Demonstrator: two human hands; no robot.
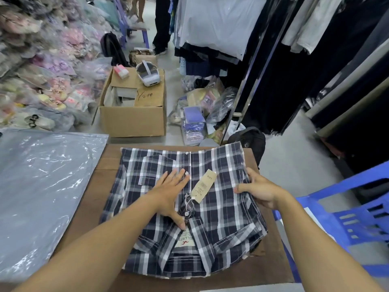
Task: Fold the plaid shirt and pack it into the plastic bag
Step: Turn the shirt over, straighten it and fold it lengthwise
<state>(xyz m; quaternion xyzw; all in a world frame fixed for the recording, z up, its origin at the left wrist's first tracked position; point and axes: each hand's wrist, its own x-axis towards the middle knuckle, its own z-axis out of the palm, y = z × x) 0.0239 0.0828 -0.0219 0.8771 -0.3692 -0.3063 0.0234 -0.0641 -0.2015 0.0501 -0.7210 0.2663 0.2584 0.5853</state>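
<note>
Left hand (171, 193) flat on plaid shirt (221, 207), brown table (101, 186), clothing shop.

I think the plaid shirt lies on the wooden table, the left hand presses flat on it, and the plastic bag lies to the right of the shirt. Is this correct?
Not fully. The head view shows the plastic bag lying to the left of the plaid shirt, not to the right. The rest holds: the shirt lies on the wooden table, and the left hand presses flat on it.

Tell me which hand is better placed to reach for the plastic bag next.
Left, probably. The plastic bag lies on the left hand's side, and that hand only presses flat on the plaid shirt. The right hand is gripping the shirt's far edge.
</note>
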